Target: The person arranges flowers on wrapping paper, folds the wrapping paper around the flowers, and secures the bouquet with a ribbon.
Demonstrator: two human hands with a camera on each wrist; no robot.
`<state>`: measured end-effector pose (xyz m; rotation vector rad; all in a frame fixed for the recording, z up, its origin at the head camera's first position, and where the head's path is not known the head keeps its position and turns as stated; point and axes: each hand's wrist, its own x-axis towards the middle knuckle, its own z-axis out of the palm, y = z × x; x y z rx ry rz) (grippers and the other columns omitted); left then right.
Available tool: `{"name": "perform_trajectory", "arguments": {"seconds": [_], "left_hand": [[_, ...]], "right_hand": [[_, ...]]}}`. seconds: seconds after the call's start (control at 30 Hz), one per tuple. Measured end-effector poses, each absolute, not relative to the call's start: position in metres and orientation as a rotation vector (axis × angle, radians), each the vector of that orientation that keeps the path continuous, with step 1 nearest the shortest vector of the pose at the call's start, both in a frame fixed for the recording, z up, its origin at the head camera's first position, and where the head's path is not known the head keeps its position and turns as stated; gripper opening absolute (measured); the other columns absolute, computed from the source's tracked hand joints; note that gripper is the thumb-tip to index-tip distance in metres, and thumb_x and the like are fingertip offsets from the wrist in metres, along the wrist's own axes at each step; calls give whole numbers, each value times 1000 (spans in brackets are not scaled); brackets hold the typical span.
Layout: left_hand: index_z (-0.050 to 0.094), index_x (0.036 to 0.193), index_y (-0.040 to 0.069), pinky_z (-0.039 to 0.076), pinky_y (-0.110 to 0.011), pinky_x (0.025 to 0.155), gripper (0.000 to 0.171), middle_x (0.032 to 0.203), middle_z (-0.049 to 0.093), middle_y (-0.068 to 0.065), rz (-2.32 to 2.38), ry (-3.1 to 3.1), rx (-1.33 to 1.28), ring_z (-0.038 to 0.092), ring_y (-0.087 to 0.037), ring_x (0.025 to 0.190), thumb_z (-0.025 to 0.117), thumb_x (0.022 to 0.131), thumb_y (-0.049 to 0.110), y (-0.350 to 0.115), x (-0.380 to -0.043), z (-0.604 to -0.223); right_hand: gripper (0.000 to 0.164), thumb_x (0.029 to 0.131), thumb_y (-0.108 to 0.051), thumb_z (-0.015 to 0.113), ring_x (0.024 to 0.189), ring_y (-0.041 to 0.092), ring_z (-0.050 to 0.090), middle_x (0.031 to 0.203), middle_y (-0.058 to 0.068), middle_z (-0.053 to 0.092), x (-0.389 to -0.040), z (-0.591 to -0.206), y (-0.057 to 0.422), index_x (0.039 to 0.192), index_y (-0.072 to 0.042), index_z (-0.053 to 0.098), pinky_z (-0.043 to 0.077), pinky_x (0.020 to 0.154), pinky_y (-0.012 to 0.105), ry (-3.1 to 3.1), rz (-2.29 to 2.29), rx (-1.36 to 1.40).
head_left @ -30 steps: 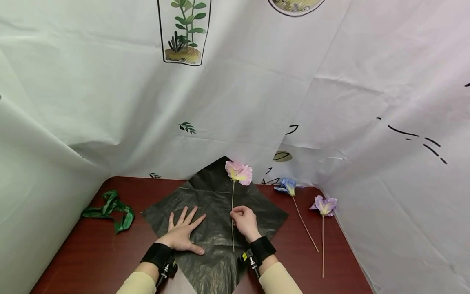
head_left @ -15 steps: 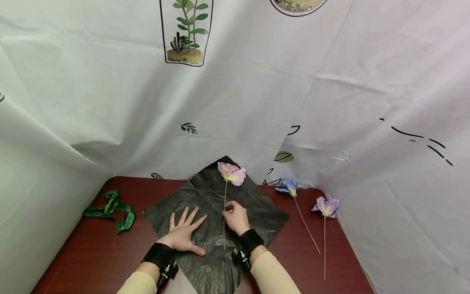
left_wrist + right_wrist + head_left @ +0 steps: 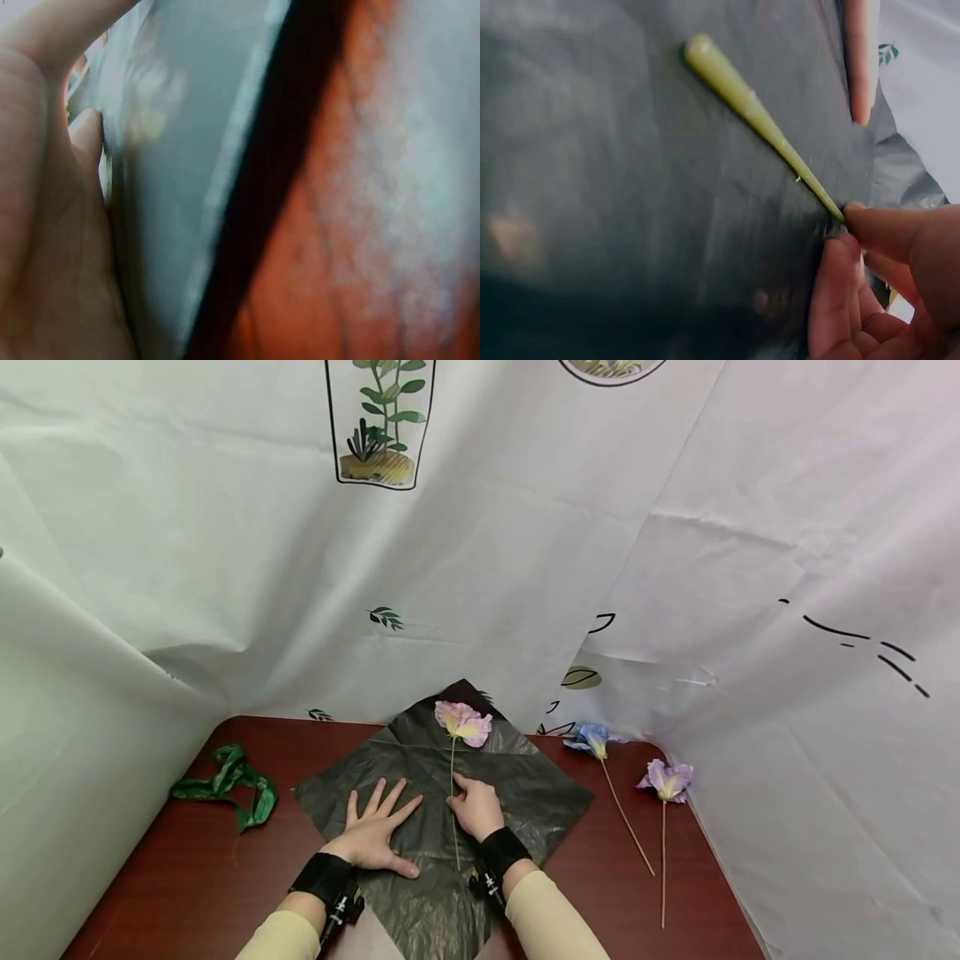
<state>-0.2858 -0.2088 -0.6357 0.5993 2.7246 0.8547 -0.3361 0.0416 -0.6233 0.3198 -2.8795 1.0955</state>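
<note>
A pink artificial flower with a pale yellow centre lies along the middle of a black wrapping sheet, its bloom near the far corner. My right hand pinches the thin stem about halfway down, between thumb and fingers. In the right wrist view the greenish stem runs from the fingertips to its rounded lower end, over the sheet. My left hand rests flat on the left part of the sheet, fingers spread. The left wrist view is blurred, showing part of that hand beside the sheet's edge.
At the table's right lie a blue flower and a purple flower, both long-stemmed. A crumpled green ribbon lies on the left of the red-brown table. A white printed cloth hangs behind and at both sides.
My right hand has carried the pink flower leftward over the sheet, and the bloom sits slightly lower. The index finger now reaches further up along the stem. The left hand has stayed put.
</note>
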Motion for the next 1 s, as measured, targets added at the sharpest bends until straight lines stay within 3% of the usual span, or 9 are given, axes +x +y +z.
{"name": "perform_trajectory", "arguments": {"seconds": [0.2,0.43,0.6,0.8,1.0], "left_hand": [[38,176,22,-23,-83,117,131,186,10,-17,852,2723,602,-11,-52,168,88,72,84,-208,-285,-635],[38,176,22,-22,-83,117,131,186,10,-18,861,2733,602,-10,-53,168,90,71,82,-210,-286,-636],[38,176,22,-22,-83,117,131,186,10,-18,851,2731,607,-10,-53,168,88,71,84,-209,-287,-637],[38,176,21,-23,-82,117,131,186,10,-18,853,2718,600,-10,-53,168,88,72,84,-209,-285,-636],[39,175,20,-23,-82,118,130,186,11,-19,868,2727,610,-9,-53,168,89,73,82,-208,-283,-634]], "right_hand": [[49,100,-12,83,61,13,60,72,-2,65,-325,-605,38,145,2,72,54,61,36,-2860,1088,330],[54,100,-11,81,63,14,61,75,-1,66,-334,-612,37,151,2,67,56,63,38,-2846,1072,261],[55,101,-11,82,63,15,62,76,-1,67,-326,-590,36,153,1,66,57,66,40,-2904,1187,207],[57,102,-14,83,62,11,59,77,-3,66,-322,-593,38,154,2,64,51,64,32,-2914,1253,220],[54,96,-15,87,62,11,60,76,-5,66,-330,-610,40,144,2,71,53,63,36,-2874,1220,234]]}}
